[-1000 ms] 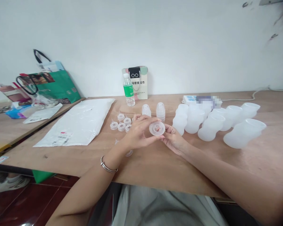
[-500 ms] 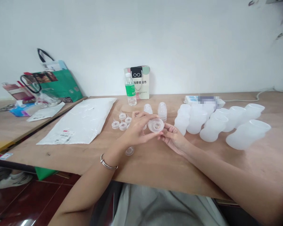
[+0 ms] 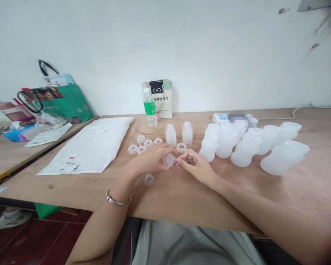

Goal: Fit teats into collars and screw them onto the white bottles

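A: head view, what's the left hand up to?

B: got its fingers curled around a clear nipple-shaped piece, which is tipped on its side just over the wooden table, pointy end toward the right hand.

A: and the right hand's doing what, just hovering?

B: nah, thumb and finger are squeezed together right at the piece's tip. can't really tell how firmly tho, it's tiny and see-through.

A: lol fair. what's around them?

B: loose ring just beyond the hands, and two clear domed stacks behind that. small ringed pieces with pointy tops are bunched up past the left hand, plus one flat clear disc nearer the table's front edge.

A: and the frosted stuff?

B: bunch of milky bottles off to the right, open at the top. over on the left there's a big white plastic mailer lying flat, and a green-label water bottle standing in front of a paper bag by the wall.
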{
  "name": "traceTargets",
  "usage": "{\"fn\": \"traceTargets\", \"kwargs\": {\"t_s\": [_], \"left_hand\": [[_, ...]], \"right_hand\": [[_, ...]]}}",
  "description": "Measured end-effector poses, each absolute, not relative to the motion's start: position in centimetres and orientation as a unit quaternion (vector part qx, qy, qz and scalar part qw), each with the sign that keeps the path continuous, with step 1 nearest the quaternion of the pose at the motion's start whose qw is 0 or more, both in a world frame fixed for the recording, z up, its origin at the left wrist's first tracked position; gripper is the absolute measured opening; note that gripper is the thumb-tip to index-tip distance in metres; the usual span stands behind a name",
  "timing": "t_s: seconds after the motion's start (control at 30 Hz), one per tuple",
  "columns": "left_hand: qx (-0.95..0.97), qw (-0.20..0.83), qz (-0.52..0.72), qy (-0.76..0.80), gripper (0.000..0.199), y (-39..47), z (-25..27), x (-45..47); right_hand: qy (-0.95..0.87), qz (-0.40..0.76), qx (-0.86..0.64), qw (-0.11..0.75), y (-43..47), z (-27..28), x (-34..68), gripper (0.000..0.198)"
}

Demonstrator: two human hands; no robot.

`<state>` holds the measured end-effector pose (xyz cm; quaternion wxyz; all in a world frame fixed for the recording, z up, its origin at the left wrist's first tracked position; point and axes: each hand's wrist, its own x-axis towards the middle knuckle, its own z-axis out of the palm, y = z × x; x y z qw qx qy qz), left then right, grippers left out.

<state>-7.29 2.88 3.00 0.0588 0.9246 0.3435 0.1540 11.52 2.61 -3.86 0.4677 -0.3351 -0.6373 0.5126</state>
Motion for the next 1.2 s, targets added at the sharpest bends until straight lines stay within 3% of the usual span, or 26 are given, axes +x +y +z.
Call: {"fn": "traceTargets", "kwargs": {"t_s": [0.23, 0.4, 0.5, 0.67, 0.87, 1.2], "left_hand": [[0.895, 0.001, 0.049, 0.442, 0.020, 4.2, 1.6, -9.0], [0.856, -0.056, 0.064, 0.510, 0.034, 4.8, 2.0, -10.1], [0.855, -0.038, 0.088, 0.509, 0.031, 4.3, 2.7, -10.0], [0.859, 0.081, 0.087, 0.499, 0.018, 3.1, 4.1, -9.9], [0.807, 0.149, 0.006, 0.571, 0.025, 2.7, 5.2, -11.4], [0.787, 0.039, -0.103, 0.607, 0.022, 3.2, 2.8, -10.0]], "right_hand": [[-0.663, 0.466, -0.367, 0.456, 3.0, -4.0, 11.8, 0.017], [-0.686, 0.361, -0.417, 0.475, 3.4, -4.3, 12.1, 0.017], [-0.747, 0.237, -0.418, 0.459, 3.5, -4.5, 12.2, 0.017], [-0.835, 0.078, -0.408, 0.361, 3.4, -5.3, 12.2, 0.036], [-0.860, 0.049, -0.421, 0.284, 3.5, -5.4, 12.4, 0.036], [-0.851, -0.009, -0.465, 0.243, 3.0, -4.7, 12.6, 0.024]]}}
